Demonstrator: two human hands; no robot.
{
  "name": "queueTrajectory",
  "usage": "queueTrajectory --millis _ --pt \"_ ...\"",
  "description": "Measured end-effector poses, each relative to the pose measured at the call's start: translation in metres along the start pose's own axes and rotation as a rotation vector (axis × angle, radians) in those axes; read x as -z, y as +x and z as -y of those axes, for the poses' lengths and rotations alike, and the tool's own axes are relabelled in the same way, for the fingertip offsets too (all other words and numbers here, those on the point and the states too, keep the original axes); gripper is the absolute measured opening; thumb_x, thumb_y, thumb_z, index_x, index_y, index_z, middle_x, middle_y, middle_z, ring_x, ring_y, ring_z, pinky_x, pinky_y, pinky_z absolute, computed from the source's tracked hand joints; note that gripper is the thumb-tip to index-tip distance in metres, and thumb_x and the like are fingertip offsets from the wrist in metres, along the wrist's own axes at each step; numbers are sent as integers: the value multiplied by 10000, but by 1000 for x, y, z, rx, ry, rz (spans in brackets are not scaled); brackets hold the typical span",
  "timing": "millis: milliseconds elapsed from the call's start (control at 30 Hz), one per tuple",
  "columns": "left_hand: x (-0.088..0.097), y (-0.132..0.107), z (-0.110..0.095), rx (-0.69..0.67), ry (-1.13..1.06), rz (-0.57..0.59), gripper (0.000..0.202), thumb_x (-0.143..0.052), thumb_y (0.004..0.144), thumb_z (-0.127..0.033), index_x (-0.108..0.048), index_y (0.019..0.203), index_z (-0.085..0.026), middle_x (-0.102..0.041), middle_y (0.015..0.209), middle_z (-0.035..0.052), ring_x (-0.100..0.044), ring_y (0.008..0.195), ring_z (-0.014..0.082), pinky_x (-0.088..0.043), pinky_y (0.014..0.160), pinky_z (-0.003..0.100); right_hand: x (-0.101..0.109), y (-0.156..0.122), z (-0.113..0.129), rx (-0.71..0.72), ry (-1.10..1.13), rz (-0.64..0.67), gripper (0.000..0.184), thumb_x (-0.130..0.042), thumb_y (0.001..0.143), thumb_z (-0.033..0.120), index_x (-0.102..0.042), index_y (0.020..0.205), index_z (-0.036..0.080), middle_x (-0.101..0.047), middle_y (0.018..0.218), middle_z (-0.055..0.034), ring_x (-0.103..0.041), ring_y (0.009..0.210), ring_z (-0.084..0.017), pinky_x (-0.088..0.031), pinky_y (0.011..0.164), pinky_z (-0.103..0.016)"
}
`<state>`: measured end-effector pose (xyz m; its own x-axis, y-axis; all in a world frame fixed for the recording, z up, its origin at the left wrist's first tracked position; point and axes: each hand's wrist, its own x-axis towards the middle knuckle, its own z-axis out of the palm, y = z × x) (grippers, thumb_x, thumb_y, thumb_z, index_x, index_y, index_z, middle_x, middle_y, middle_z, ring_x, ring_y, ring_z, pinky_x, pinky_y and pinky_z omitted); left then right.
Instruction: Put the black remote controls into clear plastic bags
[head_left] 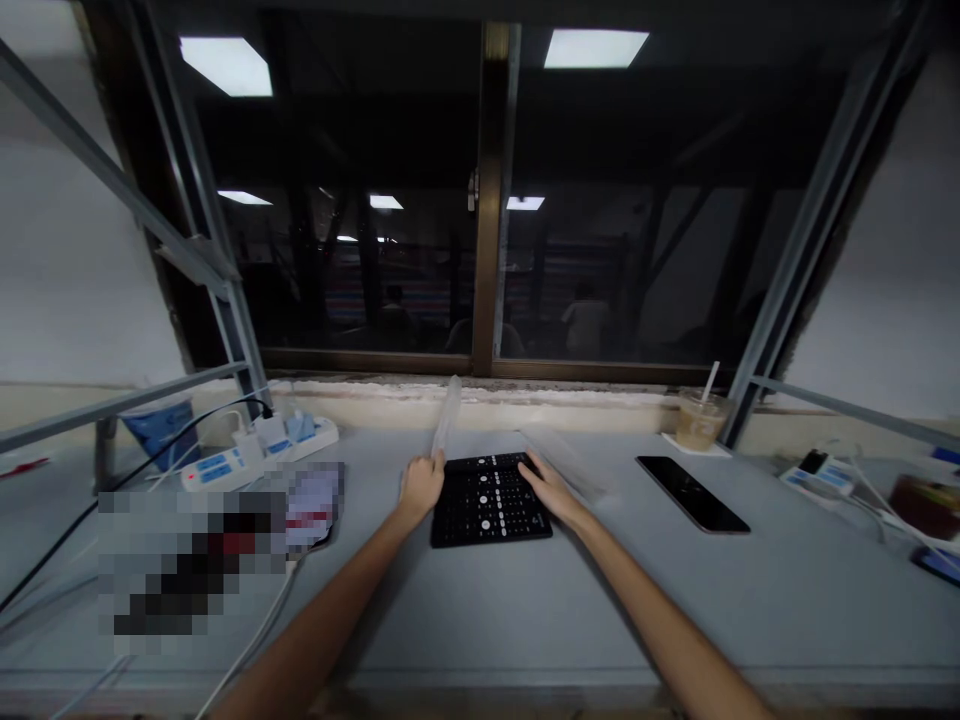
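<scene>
A flat black panel with rows of small white print and several white round marks lies on the grey table in front of me. My left hand is closed at its left edge, with a strip of clear plastic film rising from the fingers. Across the upper right edge of the panel, the fingers of my right hand lie stretched out and touch its surface; the thumb is hidden. More clear plastic film spreads behind that hand, blurred.
To the right lie a dark-screened phone and a lidded drink cup with a straw. A white power strip with plugs and cables stands at left, near a pixelated patch. Another power strip sits far right. Metal frame posts flank the window.
</scene>
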<state>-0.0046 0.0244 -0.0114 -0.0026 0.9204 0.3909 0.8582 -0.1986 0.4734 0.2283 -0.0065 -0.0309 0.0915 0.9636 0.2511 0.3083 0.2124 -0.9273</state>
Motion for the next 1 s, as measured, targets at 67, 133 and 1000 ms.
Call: queueTrajectory --millis 67,133,1000 --pt "0 -1 -2 -15 8 4 490 -274 887 -377 -672 731 -138 -683 803 139 -633 852 219 -425 767 276 0 -1 1 44 -7 -2 589 -531 728 539 -524 1229 228 -437 1355 -50 -351 1270 -209 -193 1076 -360" --pt "0 -2 -4 -27 22 6 462 -291 886 -372 -669 747 -145 -681 814 128 -628 864 215 -423 778 275 1 -2 2 74 -39 21 556 -504 744 543 -572 1178 203 -479 1319 -72 -390 1243 -210 -203 1071 -354" --pt "15 -19 -26 -503 90 83 321 -312 883 -138 -532 1105 -209 -606 1067 36 -540 997 179 -371 893 337 6 -9 17 127 -42 44 537 -623 672 488 -580 1120 195 -601 1144 -83 -528 1073 -227 -366 959 -381"
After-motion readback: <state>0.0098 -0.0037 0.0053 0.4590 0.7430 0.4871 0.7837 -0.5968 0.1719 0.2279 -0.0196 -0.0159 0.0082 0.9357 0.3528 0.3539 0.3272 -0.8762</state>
